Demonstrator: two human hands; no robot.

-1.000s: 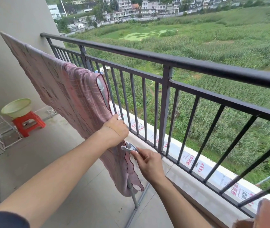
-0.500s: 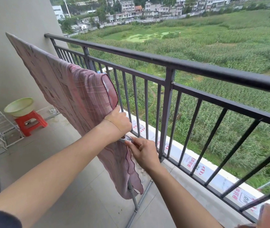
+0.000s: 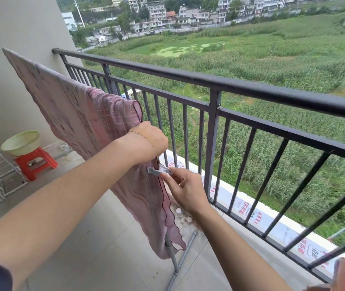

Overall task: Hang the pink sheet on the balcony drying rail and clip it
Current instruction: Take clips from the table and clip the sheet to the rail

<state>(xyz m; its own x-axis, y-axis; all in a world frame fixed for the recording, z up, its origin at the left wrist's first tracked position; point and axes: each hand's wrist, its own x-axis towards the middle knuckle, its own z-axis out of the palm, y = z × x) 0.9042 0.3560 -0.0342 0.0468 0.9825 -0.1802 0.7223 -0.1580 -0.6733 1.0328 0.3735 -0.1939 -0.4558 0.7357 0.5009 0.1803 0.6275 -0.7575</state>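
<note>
The pink sheet [image 3: 96, 127] looks limp and light, best held at its end hem, where the left hand [image 3: 149, 141] bunches it and the right hand [image 3: 185, 190] pinches a pale clip [image 3: 159, 171].

A home's high balcony. A dark metal railing [image 3: 230, 85] crosses the frame, with fields and houses beyond. At lower left stand a red stool [image 3: 35, 162] and basin [image 3: 20, 141].

Red printed characters and a red-and-white logo are seen on the white sheeting [image 3: 272, 225] laid along the ledge outside the railing [image 3: 209, 80], but they are too small and tilted to be read.
</note>
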